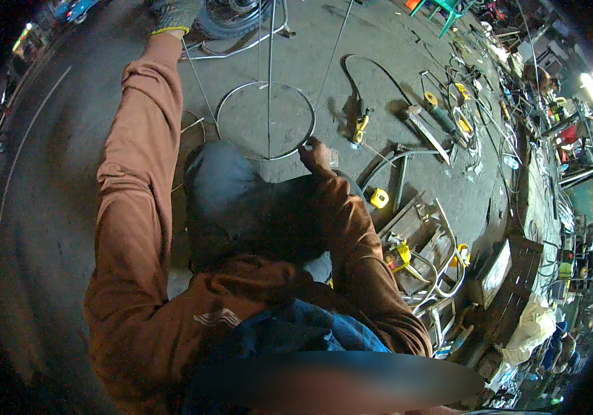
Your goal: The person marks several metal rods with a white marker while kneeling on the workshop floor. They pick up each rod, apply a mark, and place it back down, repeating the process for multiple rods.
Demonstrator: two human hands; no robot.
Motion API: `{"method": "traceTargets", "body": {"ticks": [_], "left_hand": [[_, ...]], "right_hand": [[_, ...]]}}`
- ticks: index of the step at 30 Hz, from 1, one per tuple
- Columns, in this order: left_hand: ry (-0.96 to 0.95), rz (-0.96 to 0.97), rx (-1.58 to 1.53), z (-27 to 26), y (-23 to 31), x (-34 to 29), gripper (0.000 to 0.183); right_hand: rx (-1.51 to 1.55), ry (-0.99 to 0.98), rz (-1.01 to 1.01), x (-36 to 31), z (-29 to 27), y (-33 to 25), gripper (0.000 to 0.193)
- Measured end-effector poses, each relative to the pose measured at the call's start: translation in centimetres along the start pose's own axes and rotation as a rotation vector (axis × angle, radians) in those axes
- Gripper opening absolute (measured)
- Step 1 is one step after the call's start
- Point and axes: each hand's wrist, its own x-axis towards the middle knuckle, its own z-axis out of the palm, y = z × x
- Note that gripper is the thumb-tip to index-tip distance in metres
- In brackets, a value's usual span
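Observation:
In front of my knees is a wire frame of thin metal rods, with a round metal ring (pixel 230 94) at its near end. My right hand (pixel 317 155), bare, is closed on the ring's near right side. Stretched far forward, my left hand (pixel 175 15) wears a grey knit glove with a yellow cuff. It is by the frame's far left rod, next to a wheel with a black tire (pixel 233 29). The top edge cuts off its fingers, so its grip does not show.
To the right lie a yellow-handled electrode holder (pixel 361 129) on a black cable, an angle grinder (pixel 440 114), a yellow tape measure (pixel 379 198) and bent metal tubes (pixel 454 277). A green plastic chair (pixel 446 12) stands far right. Clutter lines the right side.

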Motion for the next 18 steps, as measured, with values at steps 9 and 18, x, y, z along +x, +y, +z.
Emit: {"method": "traceTargets", "body": {"ticks": [9,18], "left_hand": [[-0.022,0.118,0.194,1.6,-2.7,-0.6,0.069],[-0.047,-0.018,0.062,0.6,-1.2,-0.9,0.066]], "right_hand": [[0.032,0.053,0.024,0.7,1.7,3.3,0.047],[0.02,0.062,0.049,0.1,1.1,2.5,0.049]]}}
